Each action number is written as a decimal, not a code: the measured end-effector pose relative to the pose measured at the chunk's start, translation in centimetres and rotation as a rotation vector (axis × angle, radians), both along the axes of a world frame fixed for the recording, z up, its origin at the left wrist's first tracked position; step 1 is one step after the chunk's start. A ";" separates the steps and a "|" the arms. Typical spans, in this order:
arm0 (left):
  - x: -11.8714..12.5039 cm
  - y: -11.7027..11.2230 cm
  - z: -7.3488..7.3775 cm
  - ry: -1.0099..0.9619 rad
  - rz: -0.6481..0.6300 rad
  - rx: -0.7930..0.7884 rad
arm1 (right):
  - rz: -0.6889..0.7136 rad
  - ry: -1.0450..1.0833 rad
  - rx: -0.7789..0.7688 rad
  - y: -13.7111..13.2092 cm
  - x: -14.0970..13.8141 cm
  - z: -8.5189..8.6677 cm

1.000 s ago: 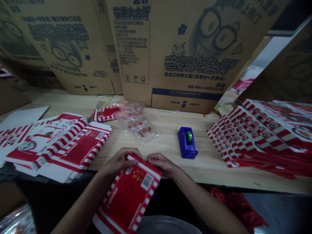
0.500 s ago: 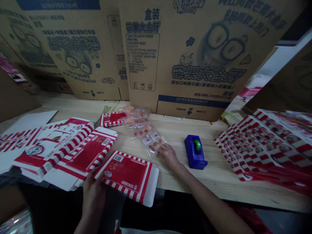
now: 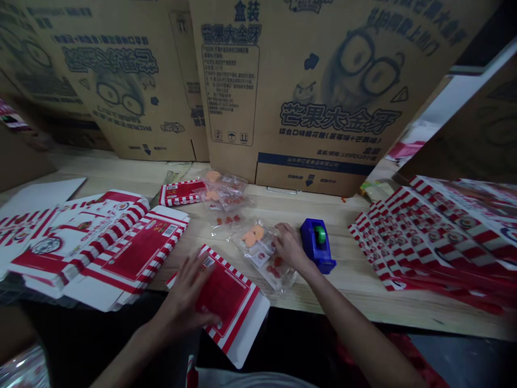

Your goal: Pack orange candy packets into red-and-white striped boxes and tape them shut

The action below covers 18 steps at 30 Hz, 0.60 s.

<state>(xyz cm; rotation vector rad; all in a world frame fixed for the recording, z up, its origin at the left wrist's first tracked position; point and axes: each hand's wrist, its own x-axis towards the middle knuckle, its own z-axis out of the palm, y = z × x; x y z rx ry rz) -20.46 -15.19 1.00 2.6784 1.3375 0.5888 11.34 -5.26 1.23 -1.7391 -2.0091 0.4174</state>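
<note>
The left hand (image 3: 188, 293) lies over a red-and-white carton (image 3: 228, 293) at the table's near edge, fingers spread wide and thumb across its red face; the carton's white end points toward the near right. The right hand (image 3: 288, 245) has its fingers bent narrow at the right edge of a clear packet (image 3: 260, 256), just beyond the carton; whether they pinch it, I cannot tell. A blue tape dispenser (image 3: 317, 248) stands just right of that hand. More packets (image 3: 226, 191) lie farther off, left of centre.
</note>
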 end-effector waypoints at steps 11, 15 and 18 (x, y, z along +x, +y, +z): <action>2.8 4.7 2.5 0.567 -0.477 -0.347 | -0.186 0.020 0.005 0.0 -0.7 1.9; 2.2 4.8 1.9 0.470 -0.399 -0.328 | -0.236 0.162 0.239 -5.3 1.8 4.5; 2.0 4.6 1.7 0.369 -0.314 -0.287 | -0.195 0.178 0.295 -8.4 3.6 5.1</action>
